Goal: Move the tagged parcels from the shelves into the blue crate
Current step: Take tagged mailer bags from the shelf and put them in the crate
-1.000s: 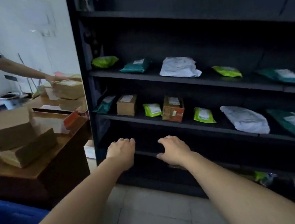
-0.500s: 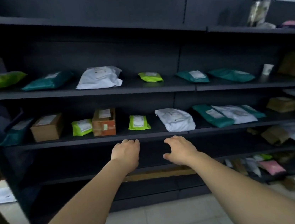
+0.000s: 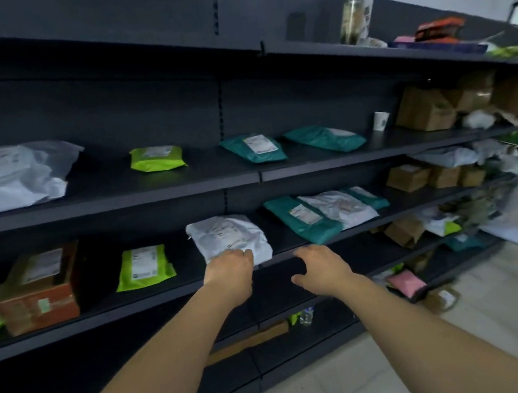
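Dark shelves (image 3: 197,288) hold labelled parcels. A white bag parcel (image 3: 228,237) lies on the middle shelf, in the centre. My left hand (image 3: 229,273) reaches to its near edge, and the fingertips touch the bag without a clear grip. My right hand (image 3: 321,267) hovers just right of it at the shelf's front lip, fingers loosely curled and holding nothing. Left of the white bag lie a lime green parcel (image 3: 145,267) and an orange-brown box (image 3: 39,288). To the right are teal and white bags (image 3: 306,218). The blue crate is out of view.
The upper shelf carries a large white bag (image 3: 7,178), a lime parcel (image 3: 156,158), two teal bags (image 3: 255,147) and a paper cup (image 3: 381,121). Cardboard boxes (image 3: 426,108) crowd the right end. Loose parcels lie on the bottom shelf and on the tiled floor (image 3: 355,377).
The view has swung right along the shelves and closer in. Both hands have moved forward, and my left hand has come to the white bag's edge.
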{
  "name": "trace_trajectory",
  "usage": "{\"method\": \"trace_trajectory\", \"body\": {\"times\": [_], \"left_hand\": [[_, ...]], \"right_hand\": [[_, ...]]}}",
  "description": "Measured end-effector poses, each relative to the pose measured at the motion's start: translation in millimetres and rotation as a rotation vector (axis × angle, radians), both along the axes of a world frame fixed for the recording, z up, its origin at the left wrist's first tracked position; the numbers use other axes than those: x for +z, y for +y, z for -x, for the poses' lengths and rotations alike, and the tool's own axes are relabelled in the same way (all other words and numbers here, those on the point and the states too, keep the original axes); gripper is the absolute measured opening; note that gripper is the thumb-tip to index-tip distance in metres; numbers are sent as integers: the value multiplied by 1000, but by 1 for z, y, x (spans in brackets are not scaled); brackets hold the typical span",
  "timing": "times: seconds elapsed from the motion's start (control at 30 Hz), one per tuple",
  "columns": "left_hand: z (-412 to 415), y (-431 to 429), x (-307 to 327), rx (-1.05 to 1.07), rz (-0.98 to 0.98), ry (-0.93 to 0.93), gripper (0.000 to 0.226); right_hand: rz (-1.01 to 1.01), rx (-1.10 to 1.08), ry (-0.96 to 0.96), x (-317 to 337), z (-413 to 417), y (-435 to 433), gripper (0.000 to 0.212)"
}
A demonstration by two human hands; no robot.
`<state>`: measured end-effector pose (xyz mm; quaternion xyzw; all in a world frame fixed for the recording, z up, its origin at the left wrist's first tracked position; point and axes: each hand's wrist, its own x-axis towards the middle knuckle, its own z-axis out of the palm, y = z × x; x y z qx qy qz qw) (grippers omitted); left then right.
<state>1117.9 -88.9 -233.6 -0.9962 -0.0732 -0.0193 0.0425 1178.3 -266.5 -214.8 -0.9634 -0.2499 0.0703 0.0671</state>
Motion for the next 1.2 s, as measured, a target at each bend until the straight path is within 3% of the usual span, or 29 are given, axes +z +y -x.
{"method": "trace_trajectory", "body": {"times": [0.4, 0.67, 0.93, 1.2], "left_hand": [[-187, -52, -41, -50, 20, 47, 55], [-285, -82, -61, 48, 91, 114, 42], [-365, -86, -93, 115, 172, 153, 36], [-459, -65, -148, 298, 588, 241, 26]], "right_hand": [[-20, -49, 60, -36, -187, -55, 63], [-42, 26, 109, -59, -305, -76, 47], [-4, 72, 177, -94, -391, -75, 62], [42, 72, 277, -137, -475, -51, 55]]}}
